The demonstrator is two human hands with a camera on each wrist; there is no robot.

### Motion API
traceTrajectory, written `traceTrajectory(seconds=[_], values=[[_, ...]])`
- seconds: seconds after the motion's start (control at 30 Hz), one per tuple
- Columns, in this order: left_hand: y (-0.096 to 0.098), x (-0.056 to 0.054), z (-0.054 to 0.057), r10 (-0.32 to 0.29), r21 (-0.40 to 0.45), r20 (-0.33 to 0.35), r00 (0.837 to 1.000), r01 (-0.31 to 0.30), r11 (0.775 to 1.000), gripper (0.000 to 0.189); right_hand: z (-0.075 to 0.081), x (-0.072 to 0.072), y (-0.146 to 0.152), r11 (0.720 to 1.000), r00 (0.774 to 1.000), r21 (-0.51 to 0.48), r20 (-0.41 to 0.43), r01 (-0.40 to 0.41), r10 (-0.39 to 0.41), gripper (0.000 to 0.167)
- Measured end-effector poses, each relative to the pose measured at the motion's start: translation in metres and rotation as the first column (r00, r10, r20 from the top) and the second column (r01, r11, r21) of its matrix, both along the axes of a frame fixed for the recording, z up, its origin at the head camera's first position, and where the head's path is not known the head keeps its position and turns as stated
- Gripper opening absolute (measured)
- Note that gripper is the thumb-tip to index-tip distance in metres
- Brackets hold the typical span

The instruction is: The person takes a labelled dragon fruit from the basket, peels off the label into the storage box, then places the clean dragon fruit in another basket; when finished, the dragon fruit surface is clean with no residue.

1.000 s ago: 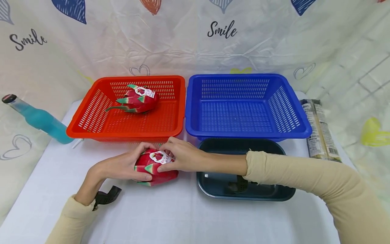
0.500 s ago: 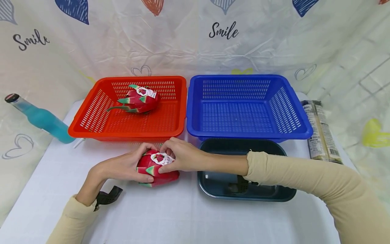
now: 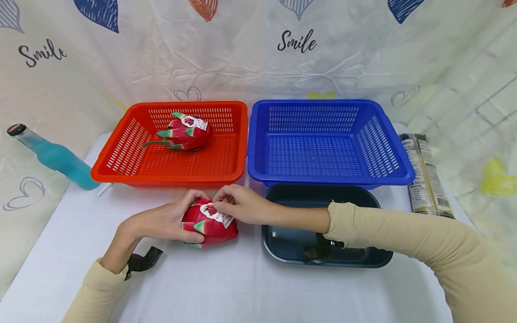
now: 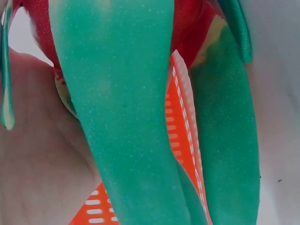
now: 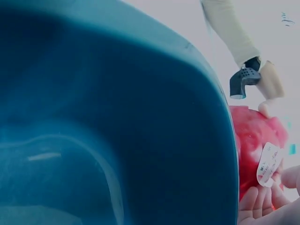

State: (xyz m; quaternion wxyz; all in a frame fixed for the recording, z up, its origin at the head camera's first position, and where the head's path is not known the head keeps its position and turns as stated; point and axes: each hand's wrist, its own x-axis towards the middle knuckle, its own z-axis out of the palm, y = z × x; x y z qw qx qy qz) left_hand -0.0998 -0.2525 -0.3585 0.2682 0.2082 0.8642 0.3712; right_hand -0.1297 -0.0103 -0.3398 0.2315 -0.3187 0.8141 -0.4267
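A red dragon fruit (image 3: 210,231) with green-tipped scales and a white sticker (image 3: 216,213) sits on the table before the red basket. Gripping it from the left is my left hand (image 3: 167,220), thumb along the near side. My right hand (image 3: 244,206) reaches across from the right, fingers curled at the fruit's far side and thumb over the sticker's upper edge. The right wrist view shows those fingers (image 5: 255,204) against the fruit beside the sticker (image 5: 268,161). Long green scales (image 4: 117,108) fill the left wrist view, next to the palm.
A red basket (image 3: 181,180) holds another dragon fruit (image 3: 187,134). Right of it stands a blue basket (image 3: 331,178), with a dark basin (image 3: 291,256) in front, under the right forearm. A blue bottle (image 3: 60,157) is at the left, a printed package (image 3: 428,179) at the right.
My right thumb has moved up from the fruit's near side onto the sticker's upper edge, uncovering more of the sticker. The left hand keeps its hold.
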Motion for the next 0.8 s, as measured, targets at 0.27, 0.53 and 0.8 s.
traceTrajectory(seconds=[0.27,0.53,0.8], values=[[0.001,0.001,0.000,-0.015,0.009,-0.001,1.000,0.015,1.000,0.082,-0.003,0.003,-0.006,0.994,0.989,0.001,0.103,0.110,-0.109,0.016],[0.003,0.003,0.002,-0.011,0.006,-0.001,1.000,0.011,1.000,0.084,-0.005,0.007,-0.010,0.983,0.966,0.034,0.180,0.180,-0.184,0.018],[0.004,0.004,0.003,-0.011,-0.002,-0.008,1.000,0.011,1.000,0.084,-0.003,0.011,-0.011,0.979,0.961,0.035,0.186,0.201,-0.204,0.019]])
